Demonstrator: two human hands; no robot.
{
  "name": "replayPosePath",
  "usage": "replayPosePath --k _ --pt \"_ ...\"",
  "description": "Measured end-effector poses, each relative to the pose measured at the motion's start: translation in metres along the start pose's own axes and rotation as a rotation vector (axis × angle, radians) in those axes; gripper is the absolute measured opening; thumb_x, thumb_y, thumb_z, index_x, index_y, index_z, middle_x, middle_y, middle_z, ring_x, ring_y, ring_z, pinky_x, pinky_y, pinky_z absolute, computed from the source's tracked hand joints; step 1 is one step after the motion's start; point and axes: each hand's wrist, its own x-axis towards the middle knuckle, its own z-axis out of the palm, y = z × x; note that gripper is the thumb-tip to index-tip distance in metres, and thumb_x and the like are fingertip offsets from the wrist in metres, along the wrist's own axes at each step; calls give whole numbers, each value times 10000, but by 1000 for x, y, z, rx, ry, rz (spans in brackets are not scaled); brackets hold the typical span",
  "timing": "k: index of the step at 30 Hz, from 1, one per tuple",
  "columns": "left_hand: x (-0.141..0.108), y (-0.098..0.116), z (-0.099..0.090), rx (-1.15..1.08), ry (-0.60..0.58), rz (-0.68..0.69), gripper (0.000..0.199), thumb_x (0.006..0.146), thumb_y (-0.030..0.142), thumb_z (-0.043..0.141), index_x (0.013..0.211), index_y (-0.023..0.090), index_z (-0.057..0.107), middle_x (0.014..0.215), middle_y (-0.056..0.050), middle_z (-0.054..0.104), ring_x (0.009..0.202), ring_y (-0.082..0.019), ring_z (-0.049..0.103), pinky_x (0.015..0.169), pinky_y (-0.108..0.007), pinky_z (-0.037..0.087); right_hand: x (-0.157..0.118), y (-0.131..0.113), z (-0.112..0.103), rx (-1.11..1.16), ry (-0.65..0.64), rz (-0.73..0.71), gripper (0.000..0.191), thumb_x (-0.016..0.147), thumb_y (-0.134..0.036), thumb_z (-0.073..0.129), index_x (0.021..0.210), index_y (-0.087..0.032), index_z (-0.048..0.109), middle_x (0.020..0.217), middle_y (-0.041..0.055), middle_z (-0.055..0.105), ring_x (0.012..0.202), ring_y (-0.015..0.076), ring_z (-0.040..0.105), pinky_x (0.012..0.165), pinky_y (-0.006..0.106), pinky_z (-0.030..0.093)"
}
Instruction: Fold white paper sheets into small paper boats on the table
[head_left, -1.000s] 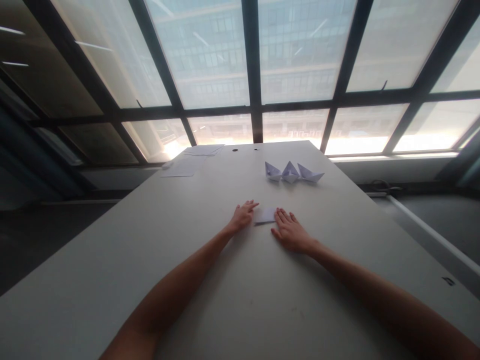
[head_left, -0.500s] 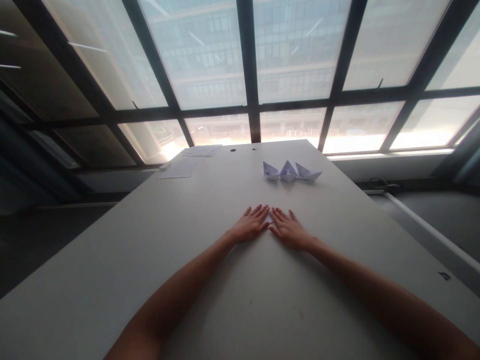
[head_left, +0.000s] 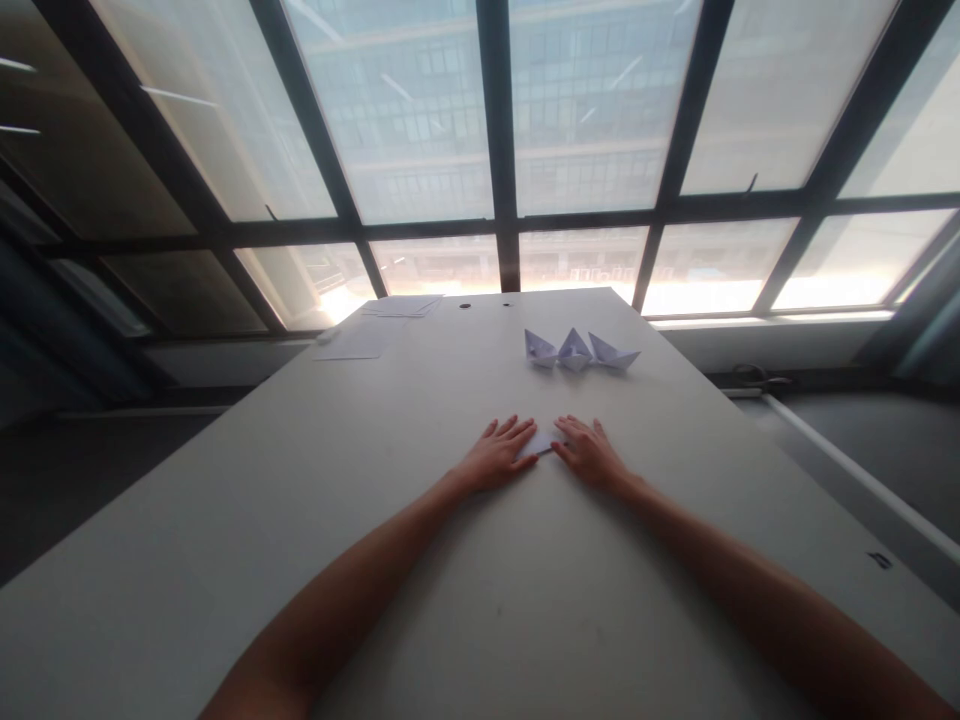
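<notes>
A small folded piece of white paper lies flat on the white table, mostly covered by my two hands. My left hand rests palm down over its left part, fingers stretched and spread. On its right side, my right hand touches the paper with thumb and fingers extended, slightly raised at the knuckles. A strip of the paper shows in the gap between the hands. Beyond them stand three folded paper boats in a row, side by side.
Flat white sheets lie at the far left of the table, with more sheets behind them. A round dark hole is near the far edge. A small dark mark sits at the right edge. Large windows rise beyond the table.
My right hand has slid a little to the right, away from my left hand, so more of the folded paper shows between them. The left hand stays nearly in place.
</notes>
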Motion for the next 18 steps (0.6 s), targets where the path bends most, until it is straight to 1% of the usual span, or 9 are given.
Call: replayPosePath --k 4,7,9,12,15,18 --pt "1 0 1 -29 35 49 619 1009 536 381 1548 238 314 1590 -75 326 1493 -231 236 1219 -431 128 0 -1 1 33 3 -129 417 947 -309 537 1355 -234 577 1461 115 526 1415 254 389 1175 566 164" --pt "3 1 2 -38 69 79 604 1008 501 413 1532 208 349 1571 -88 366 1470 -230 294 1211 -398 193 0 -2 1 52 24 -142 387 925 -277 568 1308 -250 618 1412 100 577 1392 257 426 1167 561 199" --pt "3 3 2 -27 97 93 581 1004 486 435 1503 192 401 1542 -100 413 1439 -241 349 1193 -390 248 1 -2 0 62 36 -144 380 917 -274 582 1294 -252 629 1385 96 600 1378 261 445 1166 556 212" --pt "4 7 -1 -9 151 108 523 992 475 478 1443 210 481 1461 -99 509 1356 -254 441 1150 -393 325 1 -1 0 78 52 -160 371 907 -279 600 1274 -254 643 1357 94 623 1352 264 478 1160 545 238" --pt "4 10 -3 6 186 104 479 983 474 504 1398 236 525 1398 -87 559 1296 -260 477 1122 -405 360 1 -2 0 97 85 -183 334 900 -273 607 1228 -259 670 1315 90 651 1290 255 539 1147 502 283" --pt "4 11 -4 -2 188 106 470 979 468 517 1386 235 536 1386 -87 564 1291 -263 477 1120 -408 366 2 -3 0 131 123 -227 263 900 -270 612 1143 -246 709 1214 81 702 1183 237 609 1114 434 343"
